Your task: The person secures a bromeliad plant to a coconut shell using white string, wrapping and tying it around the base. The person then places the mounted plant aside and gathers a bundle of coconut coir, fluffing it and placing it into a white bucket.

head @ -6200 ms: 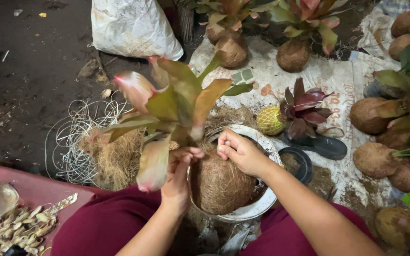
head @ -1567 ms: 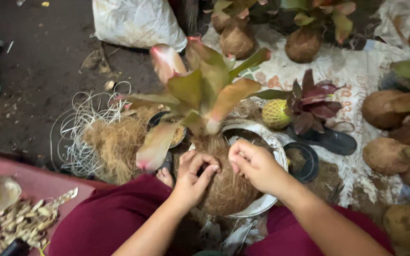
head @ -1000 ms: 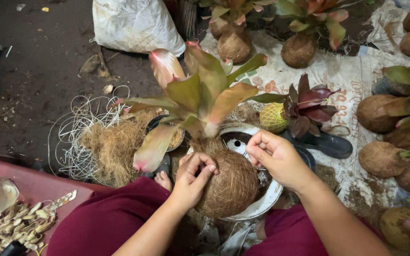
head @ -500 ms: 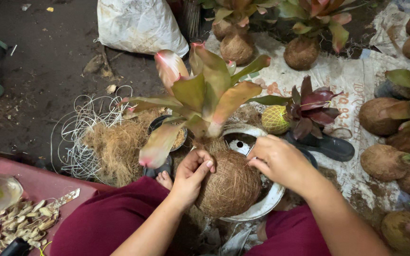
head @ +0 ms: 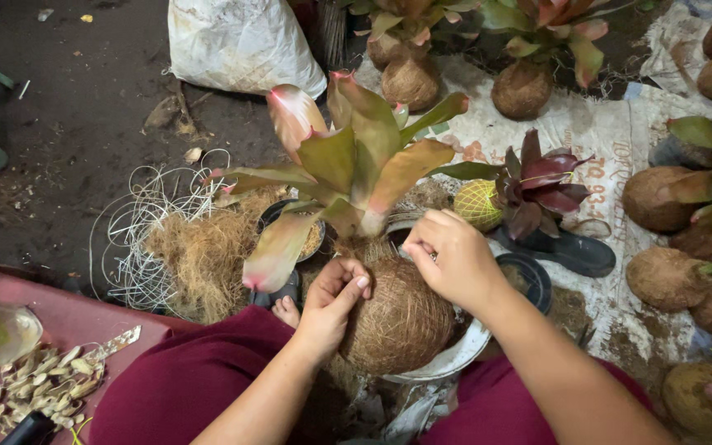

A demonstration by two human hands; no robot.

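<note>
**Fibre-wrapped plant ball held over the basin**

The left hand [head: 333, 303] is pressed against the near-left side of the coconut-fibre ball [head: 401, 323], fingers curled on its upper shoulder in a loose grip; the right hand [head: 452, 257] is closed in a pinch at the top of the ball, at the base of the bromeliad [head: 348, 169], though what is pinched between the fingertips cannot be made out; the ball is seated in a white basin [head: 455, 358], near centre, between the person's knees.

The ball is judged to be firm but crumbly, rough enough not to slip, and moderately heavy if damp inside; it is best cupped low on both sides; the leaves look stiff yet easily snapped or creased, so the plant should not be lifted by them; the crown makes the whole thing top-heavy.

To the left lie a heap of loose fibre [head: 199, 255] and a tangle of pale wire [head: 138, 239]; a dark red bromeliad [head: 537, 185] stands to the right; a white sack [head: 241, 41] lies far left; finished balls [head: 661, 276] are gathered at the right.
</note>
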